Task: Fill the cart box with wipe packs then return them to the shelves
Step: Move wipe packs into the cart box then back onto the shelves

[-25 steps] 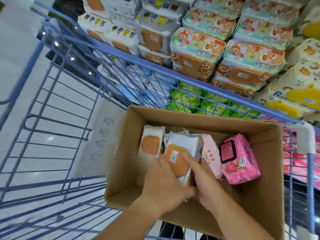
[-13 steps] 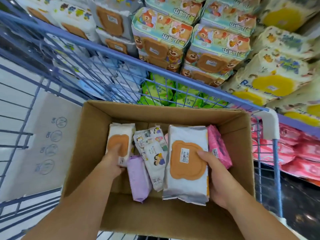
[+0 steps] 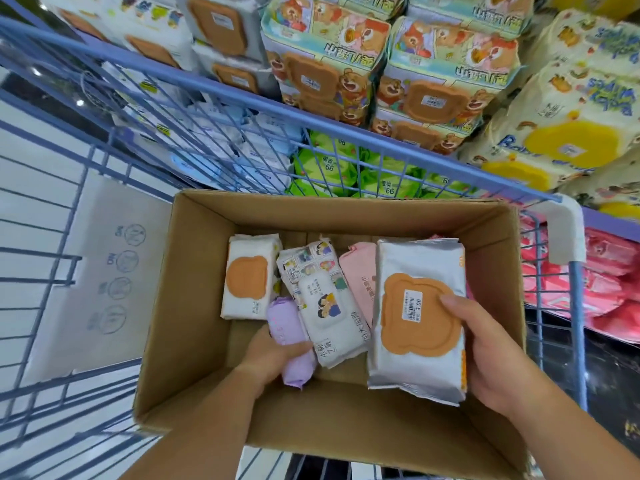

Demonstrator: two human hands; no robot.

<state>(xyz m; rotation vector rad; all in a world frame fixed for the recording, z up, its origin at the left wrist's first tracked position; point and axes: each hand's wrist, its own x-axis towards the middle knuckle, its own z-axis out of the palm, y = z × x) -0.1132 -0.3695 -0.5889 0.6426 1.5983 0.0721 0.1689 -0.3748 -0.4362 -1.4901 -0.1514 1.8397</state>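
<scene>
Looking straight down into the box [image 3: 194,306], which sits in the blue cart [image 3: 242,88] and fills the lower middle of the frame. I can count five packs in there on my feed.

Right hand [image 3: 485,348] is gripping the big pack [image 3: 415,317], the white one with the orange lid and a price sticker. The thumb is on the lid and the other fingers are hidden behind it, over at the right side of the box.

Left hand [image 3: 273,351] is curled around the purple pack [image 3: 298,372] at bottom centre, thumb across its front. The cartoon pack [image 3: 318,296] lies slanted just right of it, touching it. A pink pack [image 3: 358,278] is wedged between the cartoon one and the big pack, mostly covered. On the left side of the box sits a small pack [image 3: 247,277] with an orange lid, apart from both hands.

Beyond the cart rail the shelves are stacked: bear packs [image 3: 325,64] top centre, yellow packs [image 3: 568,133] upper right, green packs [image 3: 332,164] behind the wire mid-frame, red packs [image 3: 609,271] at the right edge.
</scene>
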